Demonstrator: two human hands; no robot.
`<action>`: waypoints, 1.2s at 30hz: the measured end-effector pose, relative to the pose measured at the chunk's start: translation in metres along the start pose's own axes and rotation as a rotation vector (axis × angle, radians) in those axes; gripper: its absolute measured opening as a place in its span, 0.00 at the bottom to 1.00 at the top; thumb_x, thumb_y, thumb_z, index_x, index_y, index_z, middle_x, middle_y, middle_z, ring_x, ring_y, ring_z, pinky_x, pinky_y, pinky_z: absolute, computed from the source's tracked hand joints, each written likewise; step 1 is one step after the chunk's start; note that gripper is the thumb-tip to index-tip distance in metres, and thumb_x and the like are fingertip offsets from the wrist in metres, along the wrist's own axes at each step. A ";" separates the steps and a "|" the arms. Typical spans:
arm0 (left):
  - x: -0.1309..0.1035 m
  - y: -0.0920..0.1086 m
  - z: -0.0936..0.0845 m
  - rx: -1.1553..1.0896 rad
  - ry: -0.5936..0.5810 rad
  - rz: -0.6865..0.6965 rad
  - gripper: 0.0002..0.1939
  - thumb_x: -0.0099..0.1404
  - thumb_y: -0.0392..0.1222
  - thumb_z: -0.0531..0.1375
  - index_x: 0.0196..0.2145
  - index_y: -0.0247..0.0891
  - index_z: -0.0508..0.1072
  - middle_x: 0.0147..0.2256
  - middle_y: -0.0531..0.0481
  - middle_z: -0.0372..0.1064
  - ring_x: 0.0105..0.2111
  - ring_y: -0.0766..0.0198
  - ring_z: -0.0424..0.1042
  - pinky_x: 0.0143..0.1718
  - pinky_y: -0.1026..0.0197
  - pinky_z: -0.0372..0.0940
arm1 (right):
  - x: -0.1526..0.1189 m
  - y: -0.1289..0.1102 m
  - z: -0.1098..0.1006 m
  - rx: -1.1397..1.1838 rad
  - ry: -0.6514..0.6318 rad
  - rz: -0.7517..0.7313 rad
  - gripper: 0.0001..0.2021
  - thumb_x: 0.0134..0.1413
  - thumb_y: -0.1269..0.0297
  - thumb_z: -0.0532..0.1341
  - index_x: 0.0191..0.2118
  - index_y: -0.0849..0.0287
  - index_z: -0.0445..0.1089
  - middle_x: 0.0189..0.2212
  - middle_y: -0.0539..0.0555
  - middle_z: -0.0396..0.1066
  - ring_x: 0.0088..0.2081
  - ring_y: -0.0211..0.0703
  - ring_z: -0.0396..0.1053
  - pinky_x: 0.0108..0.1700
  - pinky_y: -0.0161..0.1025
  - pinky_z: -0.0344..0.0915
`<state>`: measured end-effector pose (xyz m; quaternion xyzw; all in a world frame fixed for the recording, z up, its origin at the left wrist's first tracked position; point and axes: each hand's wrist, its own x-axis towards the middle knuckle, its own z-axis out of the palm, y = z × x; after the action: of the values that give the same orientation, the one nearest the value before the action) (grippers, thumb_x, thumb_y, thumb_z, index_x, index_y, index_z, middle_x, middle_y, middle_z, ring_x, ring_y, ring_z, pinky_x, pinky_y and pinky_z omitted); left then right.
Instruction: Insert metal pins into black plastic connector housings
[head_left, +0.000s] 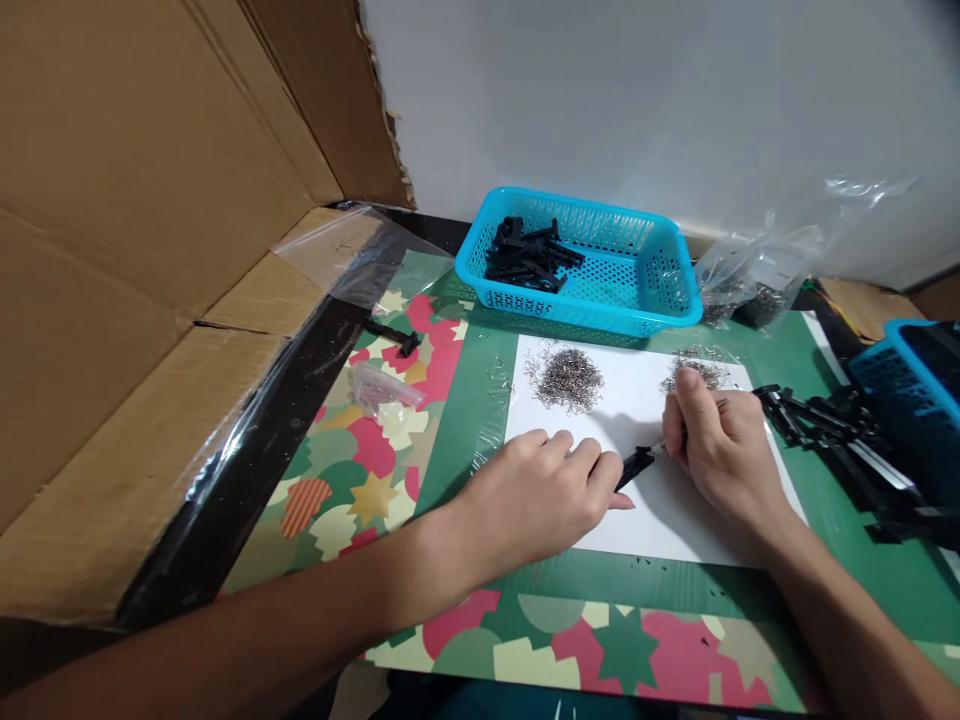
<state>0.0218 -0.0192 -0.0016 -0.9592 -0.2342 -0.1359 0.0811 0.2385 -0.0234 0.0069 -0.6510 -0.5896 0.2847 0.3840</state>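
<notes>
Over a white sheet of paper [637, 528], my left hand [544, 490] is closed around a small black plastic part [636, 467], whose far end sticks out between the two hands. My right hand [716, 445] is closed in a fist with the thumb on top, gripping a thin tool [658, 447] whose metal tip meets the end of the black part. The tool's handle is hidden in the fist. A pile of tiny metal pieces [570, 380] lies on the paper beyond my left hand. Another small pile [701, 368] is just behind my right hand.
A blue basket [577, 312] with black parts stands at the back, clear plastic bags [757, 275] beside it. Black parts [847, 440] lie at the right by a second blue basket [907, 390]. One black part [394, 338] lies at the left, near cardboard [150, 400].
</notes>
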 end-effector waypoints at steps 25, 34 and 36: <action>0.000 -0.003 -0.002 -0.060 -0.043 0.013 0.16 0.80 0.49 0.55 0.36 0.38 0.67 0.29 0.51 0.70 0.27 0.57 0.74 0.24 0.54 0.59 | -0.010 -0.007 0.019 -0.078 0.059 -0.007 0.37 0.73 0.36 0.45 0.14 0.53 0.51 0.11 0.48 0.52 0.15 0.34 0.50 0.22 0.40 0.48; -0.002 -0.006 0.002 -0.085 -0.046 -0.002 0.15 0.80 0.48 0.54 0.36 0.37 0.68 0.29 0.50 0.72 0.28 0.57 0.75 0.25 0.56 0.59 | -0.005 0.001 0.016 0.154 0.010 0.045 0.36 0.72 0.38 0.51 0.16 0.55 0.60 0.12 0.48 0.55 0.17 0.36 0.53 0.23 0.38 0.49; -0.003 -0.008 0.003 -0.140 -0.034 -0.026 0.16 0.81 0.48 0.54 0.37 0.37 0.69 0.30 0.50 0.73 0.29 0.58 0.76 0.26 0.57 0.60 | -0.002 0.005 0.012 0.272 0.029 0.017 0.32 0.70 0.40 0.56 0.18 0.55 0.60 0.14 0.47 0.55 0.19 0.37 0.53 0.24 0.38 0.49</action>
<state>0.0163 -0.0126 -0.0044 -0.9616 -0.2382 -0.1364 0.0082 0.2307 -0.0235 -0.0039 -0.6020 -0.5344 0.3558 0.4747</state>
